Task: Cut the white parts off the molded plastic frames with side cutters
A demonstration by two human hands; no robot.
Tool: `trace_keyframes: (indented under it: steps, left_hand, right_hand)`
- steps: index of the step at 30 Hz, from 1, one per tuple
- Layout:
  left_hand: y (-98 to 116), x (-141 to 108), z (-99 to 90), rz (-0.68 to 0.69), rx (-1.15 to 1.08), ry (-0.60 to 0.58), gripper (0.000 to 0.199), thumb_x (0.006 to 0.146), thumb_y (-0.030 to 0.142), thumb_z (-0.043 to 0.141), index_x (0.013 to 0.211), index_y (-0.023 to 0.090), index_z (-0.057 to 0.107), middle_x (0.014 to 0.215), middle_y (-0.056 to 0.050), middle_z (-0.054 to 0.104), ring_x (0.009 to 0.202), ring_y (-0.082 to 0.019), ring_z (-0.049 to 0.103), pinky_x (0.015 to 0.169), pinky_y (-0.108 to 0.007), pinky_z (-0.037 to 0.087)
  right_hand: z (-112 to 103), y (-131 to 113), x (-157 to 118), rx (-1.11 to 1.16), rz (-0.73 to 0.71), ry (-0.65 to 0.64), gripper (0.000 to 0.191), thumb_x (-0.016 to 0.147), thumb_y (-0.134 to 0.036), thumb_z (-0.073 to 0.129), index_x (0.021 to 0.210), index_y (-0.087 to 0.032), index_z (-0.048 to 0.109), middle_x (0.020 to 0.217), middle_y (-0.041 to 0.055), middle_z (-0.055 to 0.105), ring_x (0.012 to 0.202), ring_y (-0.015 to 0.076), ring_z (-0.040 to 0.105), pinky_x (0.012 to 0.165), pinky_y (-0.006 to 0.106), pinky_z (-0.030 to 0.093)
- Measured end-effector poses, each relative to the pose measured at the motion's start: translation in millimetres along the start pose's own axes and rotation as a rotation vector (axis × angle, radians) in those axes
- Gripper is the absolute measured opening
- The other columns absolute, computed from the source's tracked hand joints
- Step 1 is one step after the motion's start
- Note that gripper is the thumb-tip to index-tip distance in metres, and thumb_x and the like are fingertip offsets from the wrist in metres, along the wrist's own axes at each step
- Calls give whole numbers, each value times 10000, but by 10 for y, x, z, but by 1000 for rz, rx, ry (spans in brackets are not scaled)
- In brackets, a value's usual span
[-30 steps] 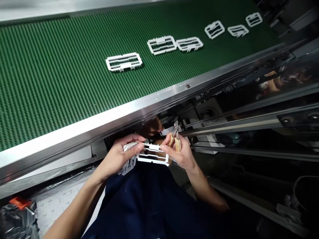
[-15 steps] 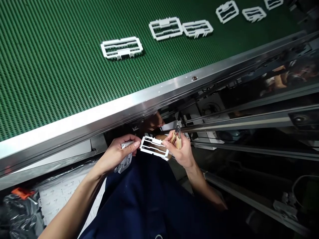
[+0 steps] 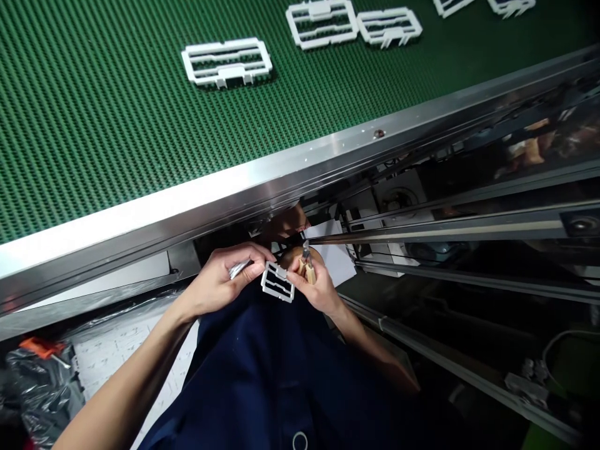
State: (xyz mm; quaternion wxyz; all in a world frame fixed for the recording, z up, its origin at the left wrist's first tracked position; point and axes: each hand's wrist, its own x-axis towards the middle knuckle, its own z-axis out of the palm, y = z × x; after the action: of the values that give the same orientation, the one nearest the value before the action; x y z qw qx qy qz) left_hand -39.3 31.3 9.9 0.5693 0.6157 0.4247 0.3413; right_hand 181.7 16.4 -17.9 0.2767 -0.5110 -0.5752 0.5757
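presently, the white plastic frame (image 3: 277, 284) is found between the two sets of fingers, tilted, in front of the dark blue clothing (image 3: 253, 369). the right hand (image 3: 321, 289) has thumb and fingers pinching the frame at its right end; the same grip holds nippers (image 3: 310, 274) with yellowish handles, metal tips pointing up and away from the fingers. this hold was probably chosen so that tool and part can share one hand. the left hand (image 3: 225, 278) has thumb and fingers pressed upon a white bundle (image 3: 238, 269), seen nearly edge-on; presumably the pieces are stacked so that one hand can carry several. the left fingertips lie just beside the frame's upper corner; contact cannot be confirmed.

beyond the fingers, past a metal rail (image 3: 187, 199), runs a green conveyor belt (image 3: 117, 137). a lone frame (image 3: 232, 73) lies flat on it, beyond the left fingers. a pair of frames (image 3: 320, 9) lies beyond and right of the right fingers, ends about touching; more are cut off farther right. their clip sides face differing ways, which suggests loose placing rather than deliberate arrangement.
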Motion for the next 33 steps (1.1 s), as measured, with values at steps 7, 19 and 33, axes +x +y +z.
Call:
trace_keyframes:
  steps: [7,19,33]
  left_hand:
    - [-9,-79,-13,-74,93,-264,211,904,294,459,832,149,595,826,-49,596,736,-163,541,664,-241,403]
    - [145,98,43,15,164,-370,154,870,147,449,740,156,529,718,-8,538,639,-130,474,598,-237,345]
    - [194,176,73,25,196,-404,140,823,60,450,728,146,506,700,18,502,630,-111,435,592,-234,331]
  right_hand:
    - [75,43,-168,-299,-2,-200,174,826,-303,550,947,-182,518,837,14,602,752,130,571,708,247,452]
    - [-566,-674,10,-1089,-354,-438,171,829,-254,513,977,-194,575,849,55,588,814,188,517,745,307,369]
    - [-615,-1105,177,-1416,-393,-674,143,806,-227,502,928,-159,531,860,57,559,824,200,505,740,319,316]
